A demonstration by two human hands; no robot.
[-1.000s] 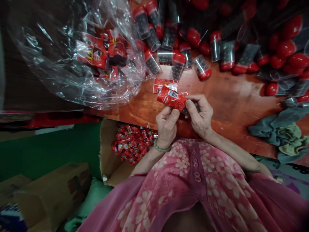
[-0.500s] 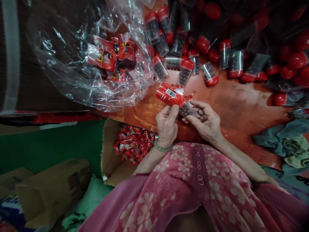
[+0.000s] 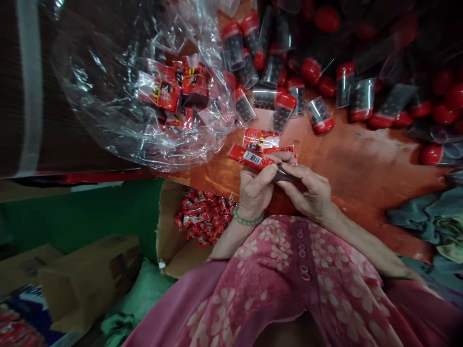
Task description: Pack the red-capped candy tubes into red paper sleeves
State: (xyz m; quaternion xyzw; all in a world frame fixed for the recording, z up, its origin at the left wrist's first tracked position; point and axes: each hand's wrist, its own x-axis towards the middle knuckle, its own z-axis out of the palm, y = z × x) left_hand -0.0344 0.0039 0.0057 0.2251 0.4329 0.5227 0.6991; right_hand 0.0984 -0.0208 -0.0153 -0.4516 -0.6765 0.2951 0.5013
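My left hand (image 3: 256, 190), with a green bead bracelet at the wrist, pinches a red printed wrapper sleeve (image 3: 240, 155) that has a white barcode label. My right hand (image 3: 310, 190) is closed on a clear tube (image 3: 287, 176) with dark contents, whose inner end meets the sleeve near my left thumb. How far the tube sits inside the sleeve is hidden by my fingers. Just beyond my hands, more flat red wrappers (image 3: 265, 136) lie on the table.
Clear tubes of dark balls with red caps (image 3: 284, 113) crowd the back and right of the orange-brown table (image 3: 361, 178). A clear plastic bag (image 3: 144, 140) holds banded red wrappers. Below the edge, a cardboard box (image 3: 168, 226) contains many red-wrapped pieces. Cloths (image 3: 415, 212) lie at right.
The sleeve and tube have come together between my hands, and my fingers have drawn closer. Flat red wrappers beyond them now show more. The whole view has shifted slightly.
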